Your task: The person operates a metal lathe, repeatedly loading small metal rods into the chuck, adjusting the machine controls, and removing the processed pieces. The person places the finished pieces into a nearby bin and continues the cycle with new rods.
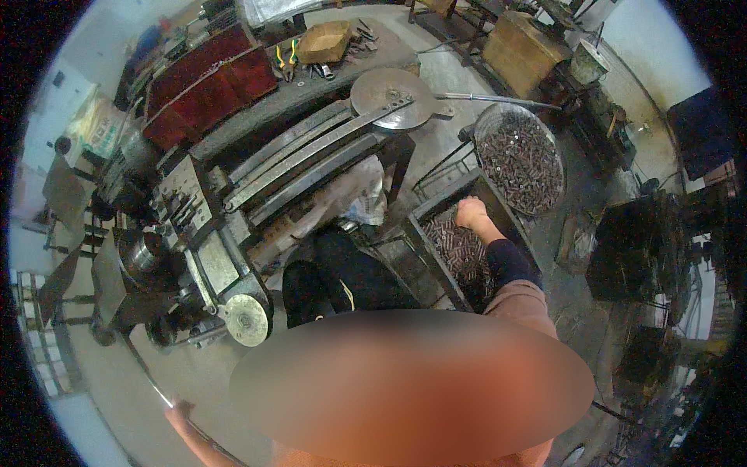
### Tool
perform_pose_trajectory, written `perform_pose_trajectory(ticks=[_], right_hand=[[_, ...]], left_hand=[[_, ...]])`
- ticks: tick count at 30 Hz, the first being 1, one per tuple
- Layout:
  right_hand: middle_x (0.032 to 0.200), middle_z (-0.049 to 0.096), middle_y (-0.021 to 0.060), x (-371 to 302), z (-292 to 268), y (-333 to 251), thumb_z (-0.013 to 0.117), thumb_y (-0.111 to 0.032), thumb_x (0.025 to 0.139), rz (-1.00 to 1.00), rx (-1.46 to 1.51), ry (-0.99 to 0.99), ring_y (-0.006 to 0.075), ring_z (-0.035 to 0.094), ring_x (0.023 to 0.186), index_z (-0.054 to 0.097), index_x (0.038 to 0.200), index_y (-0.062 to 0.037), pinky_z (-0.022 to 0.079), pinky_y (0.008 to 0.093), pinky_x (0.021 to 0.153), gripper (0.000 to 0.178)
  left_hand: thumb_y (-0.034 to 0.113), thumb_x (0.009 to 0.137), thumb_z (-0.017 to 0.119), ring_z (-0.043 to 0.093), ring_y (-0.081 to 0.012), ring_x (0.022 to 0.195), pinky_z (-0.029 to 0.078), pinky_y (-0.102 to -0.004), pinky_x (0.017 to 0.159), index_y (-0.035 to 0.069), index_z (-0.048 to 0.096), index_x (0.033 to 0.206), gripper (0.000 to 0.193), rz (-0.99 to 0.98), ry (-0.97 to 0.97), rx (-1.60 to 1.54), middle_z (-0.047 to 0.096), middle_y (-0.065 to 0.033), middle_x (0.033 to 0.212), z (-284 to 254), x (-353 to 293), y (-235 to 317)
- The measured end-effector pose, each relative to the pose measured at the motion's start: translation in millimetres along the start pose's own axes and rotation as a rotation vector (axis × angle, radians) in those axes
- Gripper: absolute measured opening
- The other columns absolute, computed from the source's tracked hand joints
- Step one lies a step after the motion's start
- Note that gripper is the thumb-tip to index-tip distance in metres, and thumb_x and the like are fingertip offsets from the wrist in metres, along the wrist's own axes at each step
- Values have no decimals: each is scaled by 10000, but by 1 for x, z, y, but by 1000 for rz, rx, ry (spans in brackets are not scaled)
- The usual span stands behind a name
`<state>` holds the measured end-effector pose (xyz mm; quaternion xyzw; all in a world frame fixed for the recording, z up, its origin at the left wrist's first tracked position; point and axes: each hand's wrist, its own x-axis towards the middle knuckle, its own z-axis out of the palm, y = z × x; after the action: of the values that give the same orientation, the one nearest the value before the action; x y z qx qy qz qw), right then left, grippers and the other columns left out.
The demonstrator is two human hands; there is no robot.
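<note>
My right hand point(471, 212) reaches into a dark metal bin point(440, 197) on my right. Its fingers are curled closed just over a heap of small cylindrical metal parts point(457, 247); whether it pinches one of them is hidden. Low on the far left, my left hand point(182, 410) is wrapped round a long thin metal rod point(159, 389), which slants up toward the machine. Between my hands stands a grey metalworking machine with long slide rails point(299, 159) and a round pale handwheel point(247, 319).
Beyond the bin sits a round basket point(502, 113) full of similar parts. A long lever point(498, 99) sticks out from a flat metal disc point(377, 86). Dark red trays point(249, 82), yellow-green pliers point(288, 61) and a shallow brown box point(323, 47) lie on the back bench.
</note>
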<state>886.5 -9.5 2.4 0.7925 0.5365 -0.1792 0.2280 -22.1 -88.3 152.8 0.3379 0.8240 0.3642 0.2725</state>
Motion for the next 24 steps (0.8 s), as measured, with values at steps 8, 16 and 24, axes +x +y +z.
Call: perform_pose_trajectory(ticks=[8, 16, 24], right_hand=[[1089, 511, 212, -29, -15, -7, 594, -218, 634, 105, 202, 219, 332, 522, 978, 617, 936, 0, 434, 378, 839, 374], [1184, 442, 183, -145, -121, -100, 583, -149, 524, -642, 977, 808, 296, 552, 946, 565, 1058, -21, 467, 355, 790, 550], [1118, 453, 238, -210, -216, -255, 518, -517, 767, -1514, 907, 871, 339, 517, 982, 560, 1043, 67, 419, 364, 843, 648]], left_hand=[[222, 789, 603, 516, -187, 461, 449, -337, 445, -46, 514, 890, 299, -7, -88, 197, 526, -95, 575, -5, -8, 20], [168, 789, 602, 537, -139, 738, 435, -268, 675, -7, 517, 1145, 406, 632, -123, 297, 608, -88, 858, 81, -92, 203], [229, 777, 602, 609, -295, 689, 470, -339, 609, 11, 602, 909, 255, 1135, -615, -2, 614, -169, 748, 231, -166, 322]])
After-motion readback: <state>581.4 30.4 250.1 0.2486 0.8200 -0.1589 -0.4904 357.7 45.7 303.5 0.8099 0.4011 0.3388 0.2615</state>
